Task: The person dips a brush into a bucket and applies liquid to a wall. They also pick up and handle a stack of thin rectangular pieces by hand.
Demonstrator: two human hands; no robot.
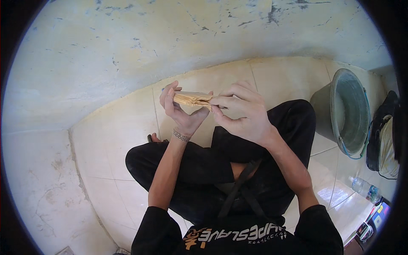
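Observation:
In front of my crossed legs I hold up a thick yellowish bundle (192, 100) with wavy, layered edges and a paler flat top; its exact kind is not clear. My left hand (185, 118) is closed round its left end, thumb and fingers on opposite sides. A beaded bracelet (181, 135) circles that wrist. At the bundle's right end, my right hand (245, 114) pinches the layers between thumb and fingers. The layers look parted where the fingertips meet them. Both hands look pale, as if dusted.
A stained, scuffed wall (127, 55) rises ahead and to the left of the tiled floor (114, 140). To my right stands a grey-green bucket (325, 111). Beyond it lies a dark bag (376, 144), with a clear plastic bottle (364, 189) lying nearer.

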